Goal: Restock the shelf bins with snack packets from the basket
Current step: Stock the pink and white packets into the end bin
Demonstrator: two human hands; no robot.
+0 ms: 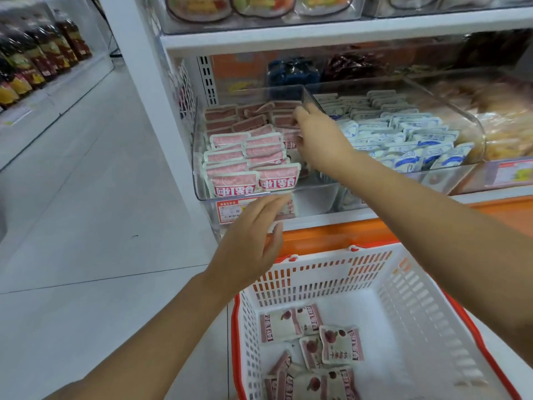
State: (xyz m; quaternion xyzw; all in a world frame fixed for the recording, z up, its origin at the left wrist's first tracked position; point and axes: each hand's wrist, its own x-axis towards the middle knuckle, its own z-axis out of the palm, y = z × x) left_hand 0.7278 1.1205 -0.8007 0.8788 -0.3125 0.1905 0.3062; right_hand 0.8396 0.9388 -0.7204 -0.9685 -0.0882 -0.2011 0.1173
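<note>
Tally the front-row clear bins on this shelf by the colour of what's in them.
pink-packet bin: 1
blue-and-white-packet bin: 1
yellowish-goods bin, blurred and cut off at the frame edge: 1
Total: 3

We look from head height, forward and down, close over the white slotted orange-rimmed plastic basket (317,284), facing the clear plastic shelf bin (199,168).

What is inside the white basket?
Several pink-and-white snack packets lie loose on the bottom of the basket, toward its left. Packets partly cover one another; the frame edge hides the nearest part.
</note>
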